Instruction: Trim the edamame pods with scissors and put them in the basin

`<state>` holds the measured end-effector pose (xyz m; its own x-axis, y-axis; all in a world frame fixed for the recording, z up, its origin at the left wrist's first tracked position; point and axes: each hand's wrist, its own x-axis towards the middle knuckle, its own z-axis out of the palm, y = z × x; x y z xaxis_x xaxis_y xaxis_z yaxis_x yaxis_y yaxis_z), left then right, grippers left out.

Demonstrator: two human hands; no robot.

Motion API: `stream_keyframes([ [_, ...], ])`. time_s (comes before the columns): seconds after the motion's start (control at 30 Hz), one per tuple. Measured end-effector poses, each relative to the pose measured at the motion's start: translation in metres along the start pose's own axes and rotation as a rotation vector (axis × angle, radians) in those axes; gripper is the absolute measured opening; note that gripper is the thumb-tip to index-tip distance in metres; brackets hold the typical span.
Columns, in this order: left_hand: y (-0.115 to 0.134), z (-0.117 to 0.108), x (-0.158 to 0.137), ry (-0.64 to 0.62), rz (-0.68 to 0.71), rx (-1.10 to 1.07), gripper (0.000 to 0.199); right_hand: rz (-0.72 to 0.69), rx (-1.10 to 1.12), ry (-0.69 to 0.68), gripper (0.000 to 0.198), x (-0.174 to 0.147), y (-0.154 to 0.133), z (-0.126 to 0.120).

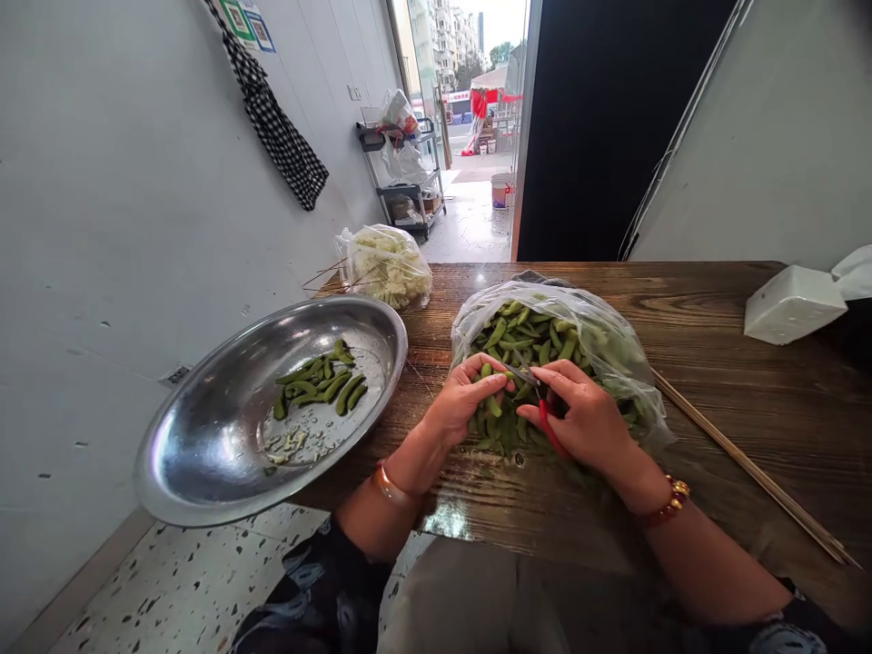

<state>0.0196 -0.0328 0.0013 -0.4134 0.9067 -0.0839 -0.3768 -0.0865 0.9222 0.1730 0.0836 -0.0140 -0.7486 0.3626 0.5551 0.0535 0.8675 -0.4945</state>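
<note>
Right here, my left hand (pixel 465 398) has thumb and fingers pinched together on a green pod (pixel 493 405), and I'd call it next to nothing in weight: firm enough to hold its shape, a bit springy, maybe damp and slick on the skin, so a light pinch across the middle should do, tips left free, since a hard squeeze could split the seam. Just to the right, my right hand (pixel 589 420) is curled round the red-handled scissors (pixel 545 416), blades pointing across at the left fingertips; whether they touch the pod, I can't tell. So the pod sits between left thumb and fingers, just over the loose pods (pixel 523 338) heaped in the clear plastic bag (pixel 621 352) on the desk (pixel 477 495). Off to my left, well apart from both hands, here's the metal bowl (pixel 211 454) with a small cluster of pods (pixel 320 381) in it, and beyond that, a bag of what looks like cauliflower (pixel 390 265).
</note>
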Motion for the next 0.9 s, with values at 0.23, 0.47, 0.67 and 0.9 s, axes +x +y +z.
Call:
stream_keyframes([
  [0.23, -0.001, -0.004, 0.001, -0.034, -0.006, 0.002, 0.031, -0.037, -0.058, 0.008, 0.035, -0.002, -0.001, -0.001],
  [0.47, -0.006, -0.005, 0.001, -0.024, -0.016, -0.026, 0.033, -0.102, -0.181, -0.037, 0.033, -0.009, 0.003, 0.001],
  [0.67, -0.011, -0.005, 0.004, 0.124, 0.029, -0.012, 0.038, -0.124, -0.178, -0.04, 0.031, -0.01, 0.009, 0.009],
  [0.9, 0.011, 0.02, -0.029, 0.119, 0.164, 0.131, 0.034, -0.084, -0.12, 0.16, 0.039, -0.007, 0.019, 0.008],
])
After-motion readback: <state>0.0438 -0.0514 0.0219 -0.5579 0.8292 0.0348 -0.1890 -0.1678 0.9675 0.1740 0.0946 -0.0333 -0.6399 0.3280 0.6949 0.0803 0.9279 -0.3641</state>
